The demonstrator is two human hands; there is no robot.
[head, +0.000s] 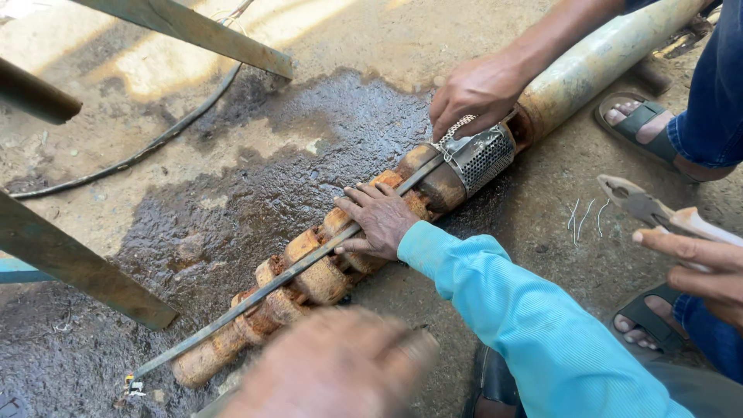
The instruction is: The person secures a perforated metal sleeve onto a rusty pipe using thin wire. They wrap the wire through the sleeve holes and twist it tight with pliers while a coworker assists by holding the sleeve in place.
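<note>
My right hand lies flat and open on the rusty pump, with its fingers pressing on the long metal strip that runs along the top. My left hand is low and blurry, so I cannot tell what it is doing. The pump lies on the wet ground. A co-worker's hand holds the shiny mesh screen. Another hand holds pliers nearby. Grey bars cross the left side.
</note>
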